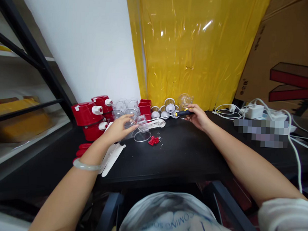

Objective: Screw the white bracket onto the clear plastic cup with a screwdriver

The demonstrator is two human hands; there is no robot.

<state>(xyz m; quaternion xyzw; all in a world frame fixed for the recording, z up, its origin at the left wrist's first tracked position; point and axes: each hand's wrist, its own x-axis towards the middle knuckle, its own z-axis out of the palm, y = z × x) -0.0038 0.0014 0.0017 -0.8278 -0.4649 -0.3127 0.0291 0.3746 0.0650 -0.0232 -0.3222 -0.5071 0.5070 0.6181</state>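
Note:
My right hand is closed round the black and yellow handle of a screwdriver. Its long thin shaft points left, with the tip at or near a clear plastic part. My left hand has its fingers and thumb closed on that clear part, which tilts over the black table; some of it is hidden behind the fingers. Just right of it lie small red plastic pieces and several tiny screws. A white elongated piece rests behind the screwdriver's shaft.
Red housings with white knobs are stacked at the left. Clear cups, red containers and several metallic cylinders line the back. White strips lie near the left forearm. White cables and adapters spread at the right.

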